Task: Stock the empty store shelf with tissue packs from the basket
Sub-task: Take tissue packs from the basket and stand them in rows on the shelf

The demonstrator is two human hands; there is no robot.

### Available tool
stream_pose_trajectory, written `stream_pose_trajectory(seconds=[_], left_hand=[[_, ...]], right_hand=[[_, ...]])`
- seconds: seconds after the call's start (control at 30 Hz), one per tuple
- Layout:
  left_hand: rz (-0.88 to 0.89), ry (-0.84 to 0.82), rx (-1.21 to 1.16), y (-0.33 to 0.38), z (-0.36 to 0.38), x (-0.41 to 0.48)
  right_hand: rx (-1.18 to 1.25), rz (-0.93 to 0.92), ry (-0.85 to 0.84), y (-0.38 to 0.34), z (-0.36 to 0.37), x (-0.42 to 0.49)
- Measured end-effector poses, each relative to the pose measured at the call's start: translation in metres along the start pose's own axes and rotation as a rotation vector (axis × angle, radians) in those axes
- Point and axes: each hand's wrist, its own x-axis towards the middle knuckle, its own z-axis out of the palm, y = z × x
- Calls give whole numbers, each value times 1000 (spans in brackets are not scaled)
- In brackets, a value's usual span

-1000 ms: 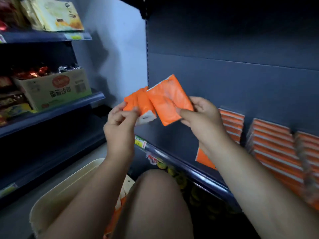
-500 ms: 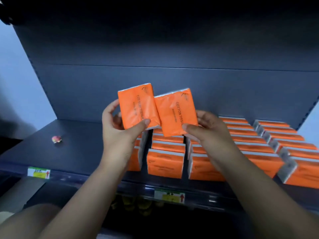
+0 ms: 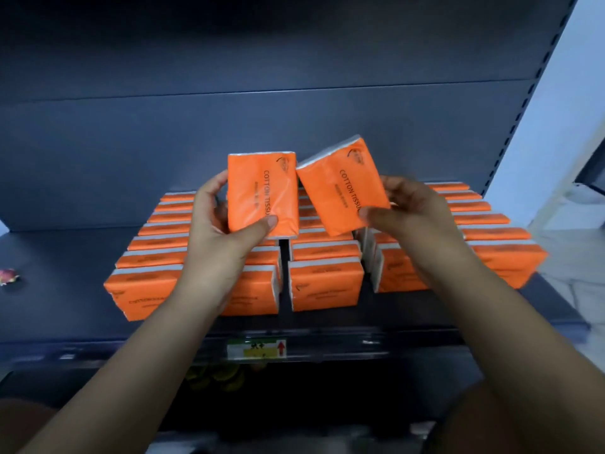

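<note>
We've got a pack in each hand here, both held up over the stock already on the shelf point(image 3: 65, 257). Left hand point(image 3: 216, 237) is clamped on the left pack point(image 3: 262, 191): thumb across the lower front, fingers wrapped round the back and left edge. That pack is pretty much upright, just toward 11 o'clock of centre, with "COTTON TISSUE" running down its face. Right hand point(image 3: 412, 217) is pinching the right pack point(image 3: 342, 188) at its lower right corner, thumb in front and fingers behind. This one sits about 1 o'clock and is tilted, its top leaning left so the upper left corner ends up right next to the left pack. We honestly can't tell if the two are touching. Under and behind both hands, the rows point(image 3: 324, 283) of matching orange packs stand on edge side by side, running from the front lip back to the dark panel point(image 3: 294, 126) and spreading from roughly 8 o'clock round to 3 o'clock. A price tag point(image 3: 257, 348) with a red arrow sits on the shelf's front rail at 6 o'clock. Way out at 9 o'clock a small pinkish thing point(image 3: 8, 276) lies on the bare shelf, too blurry to name. Something yellow point(image 3: 216, 376) shows below the rail, also unclear.
</note>
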Motion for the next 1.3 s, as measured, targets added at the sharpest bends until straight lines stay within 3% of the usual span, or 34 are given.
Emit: stream_pose_trajectory(seconds=[0.3, 0.67, 0.87, 1.03, 1.13, 1.3], left_hand=[[46, -204, 129, -10, 58, -10], [-16, -394, 151, -2, 132, -25], [-84, -260, 16, 2, 171, -37], [-90, -257, 60, -3, 183, -45], [-95, -346, 141, -4, 181, -50], [-86, -439, 195, -6, 172, -58]], right_hand=[[-138, -20, 119, 8, -89, -26], [-78, 10, 200, 16, -184, -61], [-159, 53, 211, 20, -231, -80], [-412, 74, 166, 29, -249, -88], [-586, 72, 146, 35, -247, -87], [-894, -80, 80, 52, -240, -79]])
